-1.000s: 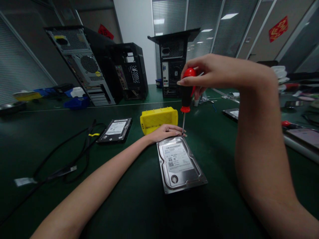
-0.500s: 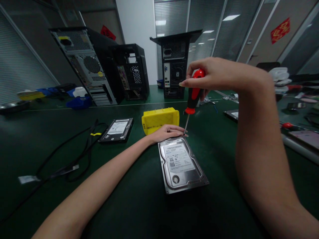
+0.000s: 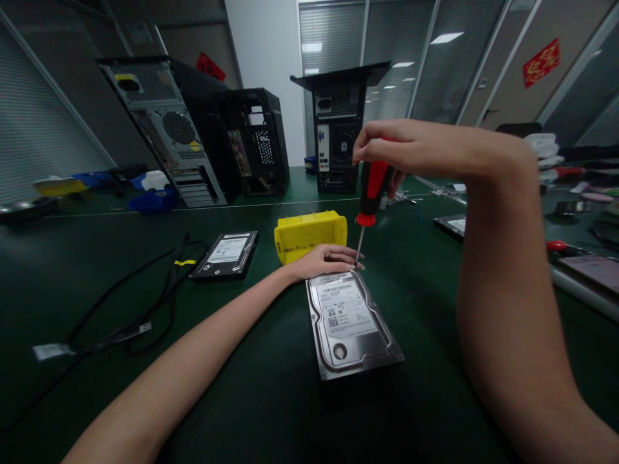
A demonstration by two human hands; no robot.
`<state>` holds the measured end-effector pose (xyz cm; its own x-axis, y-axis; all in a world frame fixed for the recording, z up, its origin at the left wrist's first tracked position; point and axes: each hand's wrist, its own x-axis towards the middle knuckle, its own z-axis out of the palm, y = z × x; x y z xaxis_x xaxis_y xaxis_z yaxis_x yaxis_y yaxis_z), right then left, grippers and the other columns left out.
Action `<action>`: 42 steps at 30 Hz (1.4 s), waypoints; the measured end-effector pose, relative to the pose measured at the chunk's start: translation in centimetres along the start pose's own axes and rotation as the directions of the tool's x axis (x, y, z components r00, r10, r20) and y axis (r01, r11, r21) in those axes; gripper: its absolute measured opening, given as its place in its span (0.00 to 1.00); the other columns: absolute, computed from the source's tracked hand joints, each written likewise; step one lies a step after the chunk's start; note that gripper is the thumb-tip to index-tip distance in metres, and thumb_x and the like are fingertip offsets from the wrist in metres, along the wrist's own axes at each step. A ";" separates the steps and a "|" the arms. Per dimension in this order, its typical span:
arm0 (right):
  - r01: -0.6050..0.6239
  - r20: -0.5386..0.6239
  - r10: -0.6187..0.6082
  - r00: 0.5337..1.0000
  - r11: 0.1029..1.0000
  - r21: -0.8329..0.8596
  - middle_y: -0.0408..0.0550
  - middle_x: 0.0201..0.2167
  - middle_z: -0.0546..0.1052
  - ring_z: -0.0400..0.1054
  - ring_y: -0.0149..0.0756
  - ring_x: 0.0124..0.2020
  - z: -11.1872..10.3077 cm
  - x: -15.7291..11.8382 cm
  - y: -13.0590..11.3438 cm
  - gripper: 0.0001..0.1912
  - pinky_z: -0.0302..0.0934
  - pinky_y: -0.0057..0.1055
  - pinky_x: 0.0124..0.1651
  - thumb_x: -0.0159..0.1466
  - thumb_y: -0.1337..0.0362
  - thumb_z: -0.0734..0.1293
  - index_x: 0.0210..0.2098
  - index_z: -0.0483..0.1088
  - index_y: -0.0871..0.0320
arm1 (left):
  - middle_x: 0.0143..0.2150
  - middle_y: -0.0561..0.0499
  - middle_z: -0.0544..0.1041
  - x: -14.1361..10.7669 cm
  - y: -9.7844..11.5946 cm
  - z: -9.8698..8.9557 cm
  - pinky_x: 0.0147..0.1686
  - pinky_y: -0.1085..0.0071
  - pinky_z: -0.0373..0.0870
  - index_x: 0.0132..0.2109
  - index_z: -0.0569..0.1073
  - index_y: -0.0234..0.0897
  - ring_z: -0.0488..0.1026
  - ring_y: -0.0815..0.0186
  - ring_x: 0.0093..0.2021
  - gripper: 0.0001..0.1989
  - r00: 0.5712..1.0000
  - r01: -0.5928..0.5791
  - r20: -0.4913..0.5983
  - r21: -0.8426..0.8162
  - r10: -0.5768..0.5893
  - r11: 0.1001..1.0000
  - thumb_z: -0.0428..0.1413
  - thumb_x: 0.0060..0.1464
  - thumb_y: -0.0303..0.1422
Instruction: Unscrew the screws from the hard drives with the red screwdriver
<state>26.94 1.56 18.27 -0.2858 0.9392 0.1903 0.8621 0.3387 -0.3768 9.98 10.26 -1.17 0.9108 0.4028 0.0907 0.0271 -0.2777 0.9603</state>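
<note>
Currently, a screwdriver (image 3: 374, 187) is gripped by the right hand (image 3: 394, 143), the left hand (image 3: 323, 261) laid unclasped against a hard drive (image 3: 352, 322).

Office-like computer workshop: tower cases (image 3: 171, 129), hard drives (image 3: 351, 312), glass partitions (image 3: 396, 38).

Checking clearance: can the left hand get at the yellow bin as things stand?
Likely yes: the left hand lies just in front of the yellow bin, with nothing visible between them. It would have to leave the far end of the hard drive.
</note>
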 end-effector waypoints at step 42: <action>0.077 0.012 -0.076 0.997 0.994 -0.074 0.47 0.36 0.74 0.65 0.27 0.25 0.0 -0.1 -0.3 0.21 0.56 0.24 0.22 0.59 0.48 0.63 0.43 0.65 0.58 | 0.48 0.40 0.77 0.3 0.1 -0.5 0.38 0.67 0.69 0.60 0.63 0.33 0.76 0.61 0.43 0.28 0.995 0.082 -0.055 0.054 -0.079 0.995 0.58 0.53 0.33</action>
<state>26.69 1.38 18.33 -0.3558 0.9112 0.2076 0.8662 0.4049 -0.2929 10.08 10.81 -0.88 0.8816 0.4712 0.0286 0.1243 -0.2902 0.9489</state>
